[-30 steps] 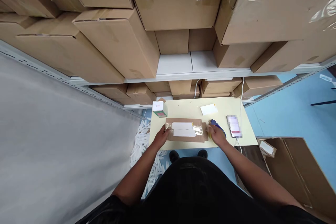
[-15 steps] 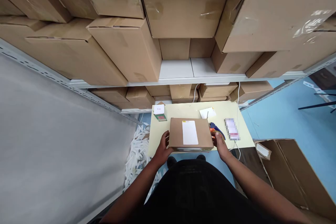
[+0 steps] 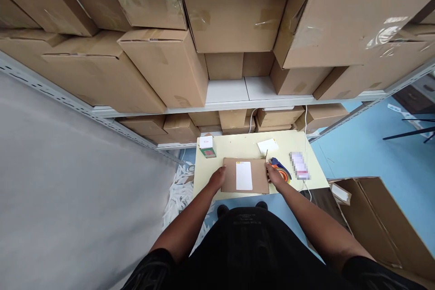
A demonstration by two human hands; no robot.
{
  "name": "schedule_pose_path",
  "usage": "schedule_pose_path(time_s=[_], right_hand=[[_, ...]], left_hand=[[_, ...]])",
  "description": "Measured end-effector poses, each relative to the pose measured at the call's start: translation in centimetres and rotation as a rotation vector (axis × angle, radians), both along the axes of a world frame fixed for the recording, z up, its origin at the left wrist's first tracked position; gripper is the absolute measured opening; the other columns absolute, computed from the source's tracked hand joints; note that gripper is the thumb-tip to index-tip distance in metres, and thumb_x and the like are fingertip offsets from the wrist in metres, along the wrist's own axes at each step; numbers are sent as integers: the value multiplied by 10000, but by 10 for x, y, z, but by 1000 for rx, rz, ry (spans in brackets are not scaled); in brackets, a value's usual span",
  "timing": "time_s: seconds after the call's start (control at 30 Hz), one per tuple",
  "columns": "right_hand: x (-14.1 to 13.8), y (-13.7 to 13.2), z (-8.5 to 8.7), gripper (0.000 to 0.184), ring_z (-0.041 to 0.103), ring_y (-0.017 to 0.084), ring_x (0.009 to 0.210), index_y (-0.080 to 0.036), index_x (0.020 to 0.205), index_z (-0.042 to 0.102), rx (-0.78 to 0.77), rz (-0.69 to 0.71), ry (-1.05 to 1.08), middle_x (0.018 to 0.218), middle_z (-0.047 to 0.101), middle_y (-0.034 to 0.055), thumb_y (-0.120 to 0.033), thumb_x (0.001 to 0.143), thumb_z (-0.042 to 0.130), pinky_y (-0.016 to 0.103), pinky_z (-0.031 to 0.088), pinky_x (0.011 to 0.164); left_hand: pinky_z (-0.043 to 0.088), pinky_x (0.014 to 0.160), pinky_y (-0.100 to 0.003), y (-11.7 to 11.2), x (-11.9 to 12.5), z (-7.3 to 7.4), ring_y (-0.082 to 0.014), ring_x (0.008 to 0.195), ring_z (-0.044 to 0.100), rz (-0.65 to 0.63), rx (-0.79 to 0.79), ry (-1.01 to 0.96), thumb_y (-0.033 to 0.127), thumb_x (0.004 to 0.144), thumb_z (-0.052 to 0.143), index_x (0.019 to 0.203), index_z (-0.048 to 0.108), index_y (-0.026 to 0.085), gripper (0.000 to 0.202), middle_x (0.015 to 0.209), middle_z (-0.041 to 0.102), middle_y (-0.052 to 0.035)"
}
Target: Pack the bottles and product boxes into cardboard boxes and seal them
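A brown cardboard box (image 3: 228, 176) with a white label (image 3: 244, 176) on its top is at the front of the pale yellow table (image 3: 231, 145). My left hand (image 3: 217, 177) grips its left end, and my right hand (image 3: 273, 176) grips the right end; the fingertips of both are partly hidden. Just beyond my right hand lies a blue and orange tape dispenser (image 3: 281, 166). A phone (image 3: 299, 166) rests farther right, its screen blurred out. At the table's back left stands a small white and green box (image 3: 207, 146). A white card (image 3: 268, 146) lies behind the cardboard box.
Shelves (image 3: 227, 90) packed with cardboard boxes rise behind the table. A large open carton (image 3: 377, 222) stands on the floor at right. White paper strips (image 3: 180, 195) heap at left beside a grey wall (image 3: 84, 190). A white cable hangs near the phone.
The box has gone lower and tipped so that its front face no longer shows. Both hands have moved with it, and the tape dispenser is more exposed.
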State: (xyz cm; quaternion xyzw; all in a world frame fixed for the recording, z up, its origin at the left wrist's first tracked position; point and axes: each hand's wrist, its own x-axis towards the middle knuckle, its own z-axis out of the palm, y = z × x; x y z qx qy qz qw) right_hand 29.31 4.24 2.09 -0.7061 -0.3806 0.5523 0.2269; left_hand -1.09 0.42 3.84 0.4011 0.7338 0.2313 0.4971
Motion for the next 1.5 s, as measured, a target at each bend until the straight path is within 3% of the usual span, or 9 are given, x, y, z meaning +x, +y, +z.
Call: schedule_pose_path(time_s=[0.1,0.23,0.33,0.47,0.7,0.9,1.07,1.27,1.5], right_hand=[[-2,-2,9,611,646,306,1154,-218,1161,719,68,11,-49,1199,728,122,-720,889,503,399,550,908],[6,-29,8,688,600,296,1265,-256,1364,623,216,-85,161,1378,653,92,-742,891,504,381,569,932],[6,-51,4,699,593,301,1288,-260,1383,614,173,-178,219,1389,648,91,-717,853,598,379,586,929],[-3,-59,4,672,632,296,1238,-286,1385,604,45,-304,200,1385,646,94,-676,839,645,366,620,854],[-6,-44,13,648,697,248,1063,-279,1314,580,-83,-441,198,1343,643,85,-707,828,610,343,650,768],[-5,-41,9,572,696,225,1020,-257,1195,558,-92,-458,162,1254,660,91,-660,799,645,317,640,719],[-4,-42,8,517,711,221,873,-243,1102,580,-91,-392,95,1016,703,78,-633,776,672,319,624,670],[-12,-50,17,562,683,234,1002,-277,1164,617,-70,-252,140,1149,714,69,-537,702,804,316,595,747],[-10,-41,14,581,698,223,939,-271,1235,591,-104,-377,159,1192,691,84,-700,845,559,321,610,725]], left_hand=[[453,1038,-446,-2,5,11,-341,1205,637,-35,149,-16,597,986,423,1223,679,207,523,1262,718,-147],[464,1022,-384,-32,0,12,-270,1176,636,2,377,-127,607,1014,350,1292,603,217,542,1279,695,-106],[481,959,-385,-49,2,4,-272,1084,657,94,261,-111,640,979,411,1168,608,206,513,1177,712,-105],[484,898,-377,-48,9,-2,-283,1037,667,177,144,-48,617,944,489,1027,628,226,423,1078,732,-86],[501,851,-325,-32,12,2,-257,1056,683,242,30,-291,349,829,634,1149,627,203,352,1136,734,-84],[532,804,-300,-38,18,2,-222,988,698,330,11,-487,286,778,625,1140,582,206,373,1090,720,-67],[533,823,-329,-34,22,-2,-243,995,700,365,6,-394,436,855,572,1138,608,208,365,1075,725,-67],[542,767,-326,-27,24,-1,-244,912,717,376,-33,-461,397,774,634,1100,635,208,377,1009,736,-62],[552,650,-334,-11,30,-5,-245,754,716,402,-55,-481,332,707,630,1079,650,175,404,848,710,-56]])
